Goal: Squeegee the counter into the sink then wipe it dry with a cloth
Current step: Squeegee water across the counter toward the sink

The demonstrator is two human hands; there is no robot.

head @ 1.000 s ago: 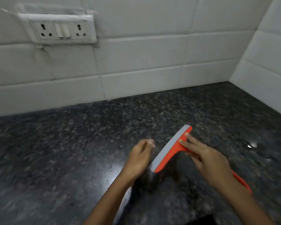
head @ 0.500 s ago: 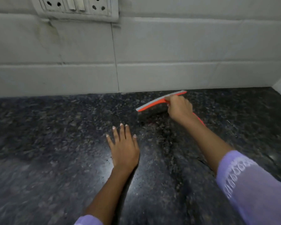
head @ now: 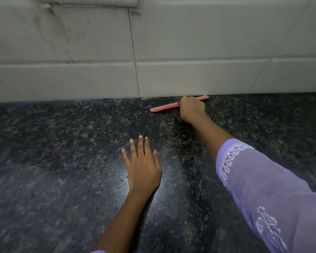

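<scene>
An orange squeegee (head: 164, 107) with a grey blade lies edge-down on the dark speckled granite counter (head: 62, 152), at the back where the counter meets the wall. My right hand (head: 192, 109) is stretched far forward and closed around its handle, hiding the middle of the blade. My left hand (head: 142, 165) rests flat on the counter nearer to me, palm down and fingers spread, holding nothing. No sink or cloth is in view.
A white tiled wall (head: 171, 52) rises directly behind the squeegee. My purple embroidered sleeve (head: 263, 189) covers the right forearm. A bright reflection shines on the counter by my left wrist.
My right hand has pushed the squeegee away from me to the foot of the back wall. My left hand has gone from beside the blade to lying flat on the counter.
</scene>
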